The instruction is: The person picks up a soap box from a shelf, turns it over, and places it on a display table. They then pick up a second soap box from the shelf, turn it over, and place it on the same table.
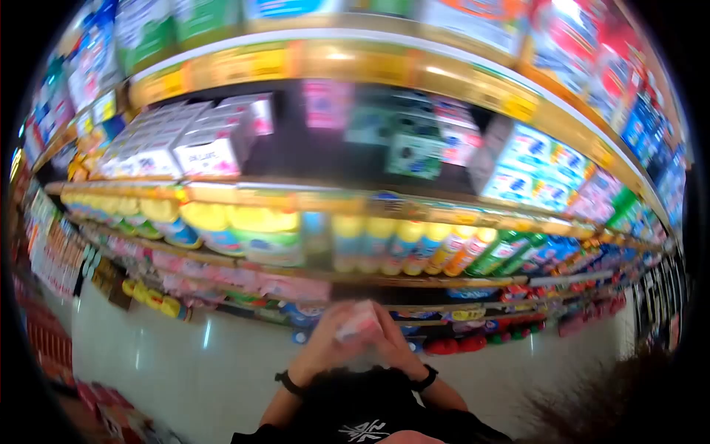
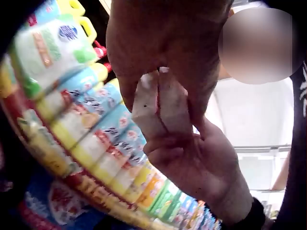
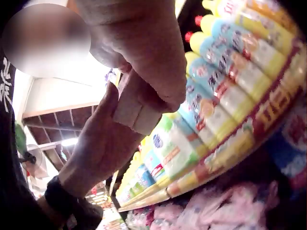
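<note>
A small pink and white box [image 1: 359,323] is held between both hands in front of the person's chest. The left hand [image 1: 330,342] grips it from one side and the right hand [image 1: 392,346] from the other. In the left wrist view the pale box [image 2: 162,106] shows a seam down its face, with the left hand [image 2: 165,38] above it and fingers of the right hand [image 2: 194,165] curled against its lower end. From the right wrist, the box [image 3: 136,106] appears between the right hand [image 3: 144,45] and the left hand [image 3: 98,139].
Store shelves [image 1: 355,194] curve across the front, stocked with white boxes [image 1: 211,144], green boxes [image 1: 416,148] and yellow-capped bottles [image 1: 409,244]. Pink packages [image 1: 274,285] lie lower down. Pale shiny floor [image 1: 207,370] spreads around the person; a dark bristly object [image 1: 592,392] is at right.
</note>
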`<state>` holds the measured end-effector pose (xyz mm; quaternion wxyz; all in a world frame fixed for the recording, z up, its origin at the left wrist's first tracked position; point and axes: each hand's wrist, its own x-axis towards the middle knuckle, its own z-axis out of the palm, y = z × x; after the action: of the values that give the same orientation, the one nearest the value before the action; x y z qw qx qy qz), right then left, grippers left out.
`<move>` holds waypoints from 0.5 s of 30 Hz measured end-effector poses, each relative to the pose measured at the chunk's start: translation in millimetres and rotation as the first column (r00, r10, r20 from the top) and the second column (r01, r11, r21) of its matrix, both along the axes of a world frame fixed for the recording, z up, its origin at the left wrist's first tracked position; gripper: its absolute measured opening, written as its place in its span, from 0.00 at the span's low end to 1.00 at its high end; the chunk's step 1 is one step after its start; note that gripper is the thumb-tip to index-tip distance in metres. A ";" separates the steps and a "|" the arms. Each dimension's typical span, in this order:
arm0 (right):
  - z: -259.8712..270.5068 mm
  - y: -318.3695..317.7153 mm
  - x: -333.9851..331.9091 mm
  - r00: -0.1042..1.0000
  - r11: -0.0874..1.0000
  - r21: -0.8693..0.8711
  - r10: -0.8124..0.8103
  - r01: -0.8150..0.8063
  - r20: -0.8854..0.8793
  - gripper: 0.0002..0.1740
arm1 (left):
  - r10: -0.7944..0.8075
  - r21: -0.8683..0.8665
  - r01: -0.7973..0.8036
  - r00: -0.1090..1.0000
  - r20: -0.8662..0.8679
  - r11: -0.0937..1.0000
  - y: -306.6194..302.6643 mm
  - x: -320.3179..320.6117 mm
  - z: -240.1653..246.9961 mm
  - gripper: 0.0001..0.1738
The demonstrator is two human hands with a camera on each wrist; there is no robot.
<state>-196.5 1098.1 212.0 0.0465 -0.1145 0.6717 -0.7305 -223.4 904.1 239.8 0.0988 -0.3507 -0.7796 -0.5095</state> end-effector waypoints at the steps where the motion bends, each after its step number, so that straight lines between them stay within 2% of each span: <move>1: -7.0 -16.1 -1.3 0.997 0.995 0.077 0.052 -0.057 0.064 0.34 | 0.011 0.002 -0.011 0.996 0.091 1.000 -12.6 9.9 -4.4 0.45; 2: -14.7 -30.2 0.1 0.987 0.982 0.157 0.083 -0.104 0.134 0.32 | 0.005 0.011 -0.007 0.982 0.187 1.000 -24.4 23.4 -11.0 0.47; 4: -37.7 -59.4 12.7 0.980 0.940 0.310 0.094 -0.145 0.175 0.29 | 0.129 0.002 -0.133 0.967 0.218 0.991 -59.1 52.7 -66.9 0.48; 5: -42.7 -74.7 11.1 0.968 0.945 0.269 0.127 -0.185 0.218 0.28 | 0.210 -0.002 -0.215 0.953 0.218 0.977 -74.4 60.4 -85.6 0.48; 7: -52.9 -108.3 14.6 0.923 0.944 0.168 0.222 -0.284 0.313 0.28 | 0.333 -0.018 -0.341 0.905 0.263 0.940 -100.0 79.9 -90.7 0.47; 9: -87.9 -136.1 16.7 0.912 0.941 0.080 0.295 -0.329 0.285 0.27 | 0.448 -0.042 -0.454 0.853 0.268 0.890 -127.4 98.8 -99.5 0.48; 10: -98.7 -152.7 16.7 0.901 0.933 0.032 0.337 -0.359 0.272 0.26 | 0.491 -0.021 -0.513 0.807 0.328 0.858 -139.2 109.0 -105.3 0.48; 13: -82.9 -194.7 11.7 0.868 0.840 0.220 0.469 -0.496 0.163 0.27 | 0.573 0.034 -0.668 0.662 0.483 0.743 -173.0 139.3 -120.9 0.48; 15: -90.9 -222.3 9.1 0.779 0.745 0.227 0.594 -0.627 0.202 0.30 | 0.576 0.068 -0.723 0.600 0.555 0.687 -200.6 156.9 -123.7 0.47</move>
<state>-187.4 875.7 121.1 0.3382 -0.2773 0.6897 -0.5770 -66.6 703.5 116.0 0.1271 0.1212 -0.7685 -0.6153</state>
